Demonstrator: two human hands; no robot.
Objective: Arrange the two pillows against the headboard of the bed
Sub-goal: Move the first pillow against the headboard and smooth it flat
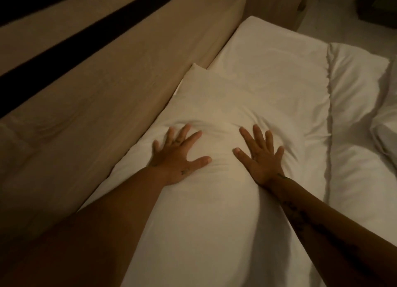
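A white pillow lies flat along the tan wooden headboard, its long edge against the board. My left hand and my right hand both press palm-down on its middle, fingers spread, denting the cover into wrinkles. Neither hand grips anything. Beyond this pillow, a second white pillow lies flat by the headboard, its far corner near the bed's end. The near pillow's corner overlaps it slightly.
A folded white duvet with a gathered seam runs along the right side of the bed. A dark stripe crosses the wall above the headboard. A wooden cabinet stands past the bed's far corner.
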